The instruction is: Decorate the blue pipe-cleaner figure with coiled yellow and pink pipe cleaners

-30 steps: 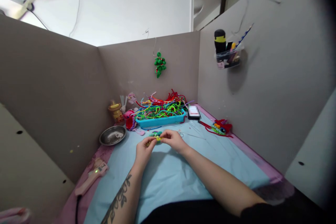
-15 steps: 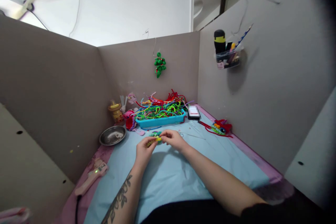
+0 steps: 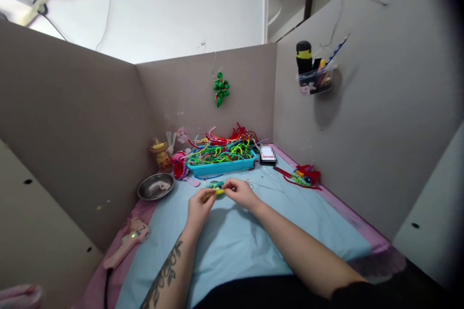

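Note:
Between my hands, over the blue sheet, is a small fuzzy piece in teal and yellow (image 3: 219, 190), which looks made of twisted pipe cleaners. My left hand (image 3: 200, 203) pinches its left, yellow end between thumb and fingers. At its right side is my right hand (image 3: 239, 192), its thumb and fingertips pressed together on or close to the yellow edge. What lies between the right fingertips is too small to make out. Part of the piece is hidden behind the left fingers.
A blue tray (image 3: 222, 169) heaped with coloured pipe cleaners stands behind the hands. To the left are a metal bowl (image 3: 155, 187) with small white bits and a pink glue gun (image 3: 126, 247). A red, multicoloured pipe-cleaner figure (image 3: 306, 175) lies right. Grey panels enclose the table.
My right hand has shifted slightly right, widening the gap between the hands so more of the yellow edge shows. My left hand stays in place.

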A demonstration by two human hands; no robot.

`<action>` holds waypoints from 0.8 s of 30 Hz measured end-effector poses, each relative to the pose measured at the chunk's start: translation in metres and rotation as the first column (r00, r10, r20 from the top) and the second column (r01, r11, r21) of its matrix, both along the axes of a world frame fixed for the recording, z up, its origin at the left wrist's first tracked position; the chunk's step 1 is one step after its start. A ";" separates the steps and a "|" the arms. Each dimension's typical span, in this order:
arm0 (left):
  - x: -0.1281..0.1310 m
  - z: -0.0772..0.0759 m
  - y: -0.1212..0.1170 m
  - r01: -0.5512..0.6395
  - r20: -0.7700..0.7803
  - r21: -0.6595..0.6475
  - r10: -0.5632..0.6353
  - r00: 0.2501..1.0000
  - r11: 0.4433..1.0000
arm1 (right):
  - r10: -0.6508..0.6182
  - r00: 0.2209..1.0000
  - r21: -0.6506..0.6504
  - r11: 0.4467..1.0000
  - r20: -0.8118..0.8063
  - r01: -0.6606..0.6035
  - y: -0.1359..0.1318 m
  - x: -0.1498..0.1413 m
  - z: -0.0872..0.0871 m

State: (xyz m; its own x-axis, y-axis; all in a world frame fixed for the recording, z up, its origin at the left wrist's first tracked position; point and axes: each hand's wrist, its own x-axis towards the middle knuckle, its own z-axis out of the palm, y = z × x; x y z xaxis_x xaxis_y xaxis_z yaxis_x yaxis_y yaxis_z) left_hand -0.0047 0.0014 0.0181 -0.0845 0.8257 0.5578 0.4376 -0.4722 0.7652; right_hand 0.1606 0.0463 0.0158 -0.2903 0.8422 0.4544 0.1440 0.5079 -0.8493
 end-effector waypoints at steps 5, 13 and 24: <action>-0.006 -0.004 0.006 0.004 0.097 -0.175 0.013 0.995 0.985 | -0.029 0.993 0.167 0.986 0.111 0.011 0.003 0.005 -0.001; -0.005 -0.004 0.005 0.048 0.142 -0.214 -0.018 0.990 0.976 | 0.023 0.994 0.139 0.990 0.106 -0.037 -0.003 -0.001 -0.001; -0.003 0.005 -0.001 -0.076 0.071 -0.101 0.084 0.994 0.992 | -0.029 0.996 -0.110 0.994 -0.086 0.019 0.008 0.001 -0.004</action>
